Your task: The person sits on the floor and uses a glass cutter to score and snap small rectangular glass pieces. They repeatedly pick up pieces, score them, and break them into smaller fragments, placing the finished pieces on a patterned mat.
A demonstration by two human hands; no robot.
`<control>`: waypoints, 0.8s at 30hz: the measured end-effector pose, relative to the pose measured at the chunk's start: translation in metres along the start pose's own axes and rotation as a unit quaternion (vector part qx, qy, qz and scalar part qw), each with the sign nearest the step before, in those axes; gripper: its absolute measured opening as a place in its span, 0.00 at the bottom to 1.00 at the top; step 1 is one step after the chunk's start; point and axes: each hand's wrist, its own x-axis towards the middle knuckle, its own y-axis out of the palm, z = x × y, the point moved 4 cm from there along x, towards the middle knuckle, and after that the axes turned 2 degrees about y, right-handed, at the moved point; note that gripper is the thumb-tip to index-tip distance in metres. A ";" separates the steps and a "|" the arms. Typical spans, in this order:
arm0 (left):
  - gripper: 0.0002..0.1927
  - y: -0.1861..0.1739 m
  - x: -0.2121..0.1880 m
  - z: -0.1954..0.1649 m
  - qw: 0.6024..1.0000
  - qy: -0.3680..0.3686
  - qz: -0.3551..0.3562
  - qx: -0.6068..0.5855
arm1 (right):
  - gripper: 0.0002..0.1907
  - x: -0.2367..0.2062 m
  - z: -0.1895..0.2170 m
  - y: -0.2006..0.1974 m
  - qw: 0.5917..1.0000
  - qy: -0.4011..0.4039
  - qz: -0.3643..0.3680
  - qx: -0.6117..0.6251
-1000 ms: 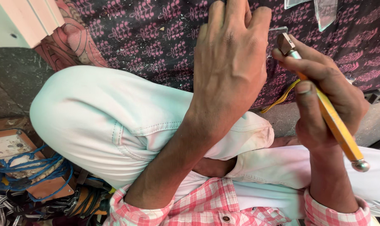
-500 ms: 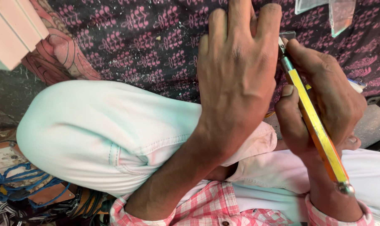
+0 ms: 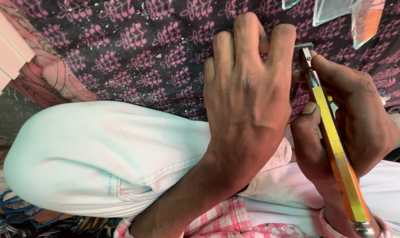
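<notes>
My left hand [image 3: 248, 101] lies palm down on a dark purple cloth with a pink leaf print [image 3: 133, 57], fingers close together and pressing; whatever is under it is hidden. Just to its right, my right hand [image 3: 358, 128] grips a long yellow-handled cutting tool [image 3: 336, 154]. The tool's metal head [image 3: 303, 53] touches the cloth beside my left fingertips. Its metal butt end points back toward my wrist.
My bent knee in pale white trousers [image 3: 98, 154] fills the lower left, under my left forearm. Clear glass pieces [image 3: 363, 17] lie at the top right on the cloth. A white board [image 3: 1, 57] sits at the top left, and blue cords [image 3: 6, 211] at the bottom left.
My right hand has swung the tool from slanted to nearly upright and brought its head close to my left fingertips. My left hand stays pressed on the cloth.
</notes>
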 end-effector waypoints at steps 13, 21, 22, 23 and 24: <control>0.06 0.013 -0.001 -0.004 0.998 -0.022 -0.036 0.056 | 0.21 0.006 -0.007 -0.003 0.998 -0.043 0.022 -0.034; 0.07 0.015 -0.005 -0.005 0.997 -0.024 -0.032 0.065 | 0.20 -0.002 -0.014 -0.003 0.999 -0.005 0.038 0.030; 0.07 0.015 -0.005 -0.005 0.997 -0.024 -0.034 0.065 | 0.20 -0.002 -0.014 -0.003 0.999 -0.002 0.039 0.038; 0.07 0.014 -0.006 -0.005 0.997 -0.025 -0.035 0.064 | 0.20 -0.003 -0.014 -0.003 0.999 0.004 0.036 0.035; 0.07 0.013 -0.007 -0.005 0.997 -0.026 -0.032 0.062 | 0.20 -0.004 -0.014 -0.003 0.999 0.003 0.035 0.030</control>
